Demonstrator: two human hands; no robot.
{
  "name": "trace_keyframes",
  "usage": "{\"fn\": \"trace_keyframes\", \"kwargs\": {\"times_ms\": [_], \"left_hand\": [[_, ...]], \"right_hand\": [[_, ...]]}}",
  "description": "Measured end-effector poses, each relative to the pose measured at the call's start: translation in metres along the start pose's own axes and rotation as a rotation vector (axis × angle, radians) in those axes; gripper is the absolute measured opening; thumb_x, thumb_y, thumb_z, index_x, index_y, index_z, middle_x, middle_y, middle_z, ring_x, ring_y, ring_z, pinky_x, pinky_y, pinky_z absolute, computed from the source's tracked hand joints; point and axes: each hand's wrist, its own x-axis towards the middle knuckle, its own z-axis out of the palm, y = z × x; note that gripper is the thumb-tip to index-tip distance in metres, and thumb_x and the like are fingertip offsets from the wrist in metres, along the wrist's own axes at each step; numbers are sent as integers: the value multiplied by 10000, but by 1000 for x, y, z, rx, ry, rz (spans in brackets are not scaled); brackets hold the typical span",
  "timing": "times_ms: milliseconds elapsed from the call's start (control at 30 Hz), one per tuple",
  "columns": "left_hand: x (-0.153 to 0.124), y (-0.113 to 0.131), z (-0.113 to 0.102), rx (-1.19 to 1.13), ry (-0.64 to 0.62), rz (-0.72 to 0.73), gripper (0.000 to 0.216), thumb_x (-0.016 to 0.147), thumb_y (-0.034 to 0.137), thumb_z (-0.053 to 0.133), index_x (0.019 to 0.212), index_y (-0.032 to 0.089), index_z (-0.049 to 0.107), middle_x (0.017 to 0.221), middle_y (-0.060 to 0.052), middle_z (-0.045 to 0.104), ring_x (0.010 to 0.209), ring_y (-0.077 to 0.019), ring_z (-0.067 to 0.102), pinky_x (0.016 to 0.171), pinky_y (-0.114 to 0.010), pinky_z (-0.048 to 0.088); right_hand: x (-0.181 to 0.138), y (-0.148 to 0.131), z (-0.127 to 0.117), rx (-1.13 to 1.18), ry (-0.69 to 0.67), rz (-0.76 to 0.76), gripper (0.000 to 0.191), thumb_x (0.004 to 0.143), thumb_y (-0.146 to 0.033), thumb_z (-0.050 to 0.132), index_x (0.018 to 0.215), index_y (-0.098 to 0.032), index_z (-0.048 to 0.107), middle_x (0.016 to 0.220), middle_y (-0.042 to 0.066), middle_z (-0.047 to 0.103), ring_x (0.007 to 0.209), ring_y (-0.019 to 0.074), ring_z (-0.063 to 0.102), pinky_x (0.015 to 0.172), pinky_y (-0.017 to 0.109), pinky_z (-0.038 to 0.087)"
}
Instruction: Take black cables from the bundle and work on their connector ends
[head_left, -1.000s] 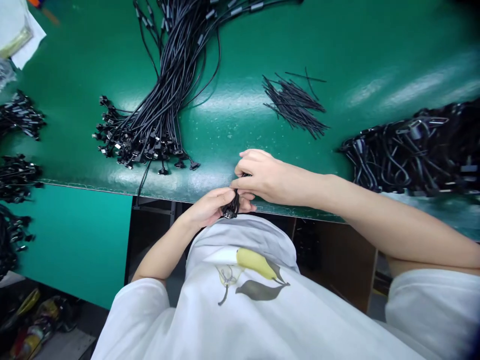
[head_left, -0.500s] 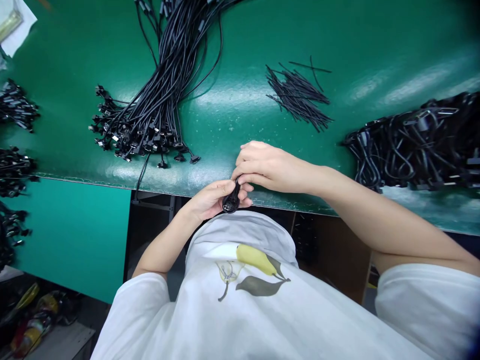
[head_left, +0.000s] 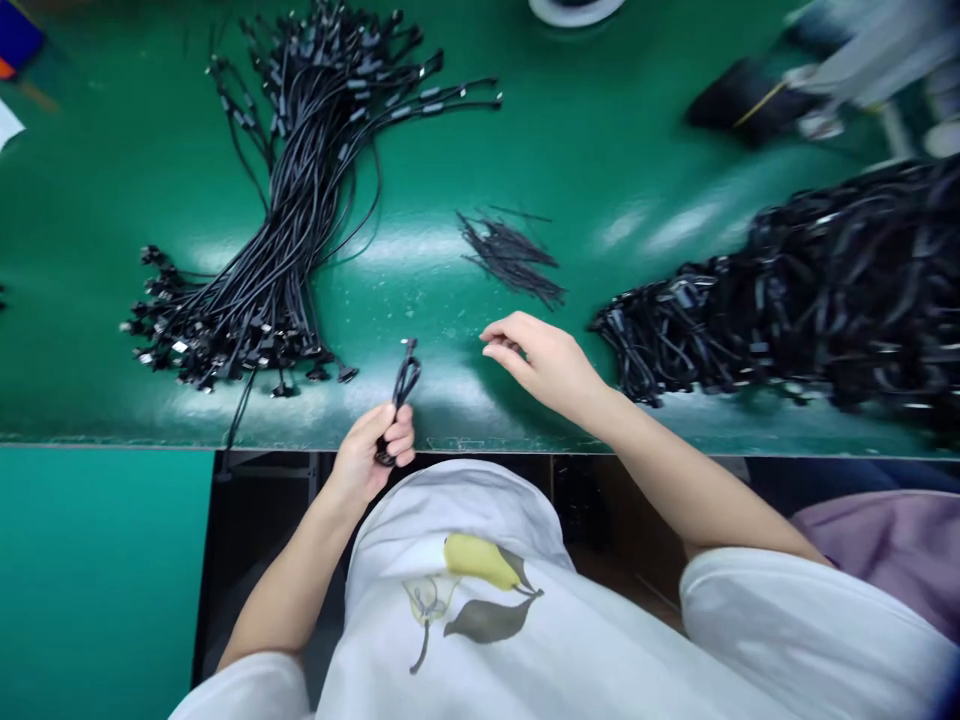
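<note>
A folded black cable (head_left: pixel 407 380) stands up out of my left hand (head_left: pixel 373 452), whose fingers are wrapped round its lower part at the table's front edge. One connector end sticks up at the top of the loops. My right hand (head_left: pixel 536 360) hovers over the table to the right, apart from the cable, thumb and fingers slightly parted with nothing visible between them. Just beyond it lies a small pile of short black ties (head_left: pixel 514 260). On the left a large bundle of straight black cables (head_left: pixel 289 220) spreads out, with connectors at both ends.
A long heap of folded black cables (head_left: pixel 787 300) covers the right side of the green table (head_left: pixel 420 270). Behind it are blurred dark and white objects (head_left: pixel 757 100). A round white item (head_left: pixel 576 10) stands at the back. Purple cloth (head_left: pixel 892 545) shows at the lower right.
My right hand has let go of the cable and moved away to the right. My left hand has shifted left, holding the folded cable more upright. The view has turned, showing more of the table's back.
</note>
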Motion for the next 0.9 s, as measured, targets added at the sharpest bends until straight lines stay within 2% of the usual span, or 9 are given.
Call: {"fn": "trace_keyframes", "kwargs": {"times_ms": [100, 200, 333, 467, 633, 733, 767, 833, 900], "left_hand": [[3, -2, -1, 8, 35, 34, 271, 748, 318, 759, 731, 110, 586, 571, 69, 332, 462, -33, 329, 420, -147, 340], [8, -6, 6, 7, 6, 43, 279, 738, 327, 772, 753, 107, 601, 578, 62, 353, 480, -37, 349, 439, -152, 352], [7, -5, 13, 26, -6, 80, 273, 758, 345, 759, 798, 110, 627, 586, 59, 360, 493, -41, 345, 453, -157, 346], [2, -3, 12, 60, 5, 125, 288, 779, 362, 742, 869, 102, 660, 592, 59, 358, 493, -41, 337, 455, -166, 340], [-1, -7, 19, 105, -78, 116, 369, 791, 405, 729, 1031, 142, 630, 600, 62, 389, 480, -50, 344, 455, -179, 347], [-3, -8, 26, 114, -124, 116, 425, 798, 414, 724, 1137, 204, 577, 595, 69, 409, 480, -60, 359, 468, -182, 357], [-2, -8, 28, 115, -140, 111, 465, 798, 412, 725, 1186, 218, 557, 597, 71, 412, 481, -62, 361, 474, -185, 361], [0, -9, 29, 132, -159, 105, 524, 792, 411, 729, 1239, 213, 541, 608, 70, 417, 486, -63, 358, 482, -193, 360], [5, -10, 27, 181, -139, 140, 476, 785, 417, 727, 1169, 172, 590, 633, 57, 440, 497, -61, 352, 482, -202, 352]], "right_hand": [[8, 36, -12, -297, 46, 308, 229, 927, -261, 490, 1101, -147, 585, 1070, 134, 630, 919, 247, 599, 788, 359, 460], [29, 58, -16, -500, 93, 478, 289, 913, -255, 513, 1152, -98, 552, 1177, 205, 569, 986, 291, 566, 774, 368, 436], [45, 64, -15, -549, 35, 456, 205, 920, -214, 448, 1022, -113, 593, 1081, 195, 591, 909, 275, 551, 724, 354, 406], [38, 58, -19, -532, 156, 376, 235, 928, -253, 406, 983, -135, 602, 1002, 192, 591, 829, 275, 535, 671, 360, 384], [26, 42, -26, -505, 232, 436, 217, 920, -230, 396, 940, -127, 586, 954, 201, 585, 794, 275, 532, 683, 380, 367], [8, 13, -19, -401, 281, 308, 192, 932, -241, 404, 882, -160, 570, 905, 146, 584, 774, 237, 524, 688, 355, 367], [0, 0, -15, -322, 223, 199, 184, 936, -246, 414, 858, -175, 565, 876, 112, 584, 762, 215, 523, 684, 335, 371], [-18, -28, -3, -139, 7, -35, 181, 942, -241, 430, 823, -194, 557, 813, 48, 576, 731, 168, 522, 667, 288, 378], [-32, -51, 8, -63, -151, -194, 195, 949, -229, 432, 810, -192, 563, 775, 18, 568, 708, 142, 521, 655, 265, 375]]}}
